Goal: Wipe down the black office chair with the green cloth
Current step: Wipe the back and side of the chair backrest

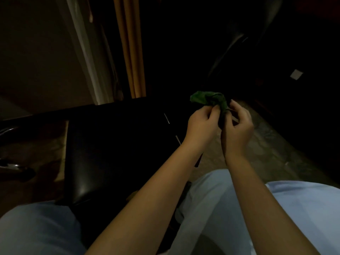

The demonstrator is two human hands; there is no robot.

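The green cloth (pixel 209 101) is bunched up in the air, held between both hands. My left hand (pixel 201 126) pinches its lower left part, and my right hand (pixel 237 127) pinches its right side, fingers curled. Below and to the left stands the black office chair (pixel 110 150); its glossy seat faces up and its back edge runs across the middle of the view. The hands are over the chair's right edge, not touching it. The room is dim.
A yellow-orange curtain (pixel 131 52) and a pale wall or door frame (pixel 82 52) rise behind the chair. Chrome legs of another piece of furniture (pixel 11 166) show at the left. Patterned floor (pixel 276 148) lies to the right. My light trousers (pixel 220 208) fill the bottom.
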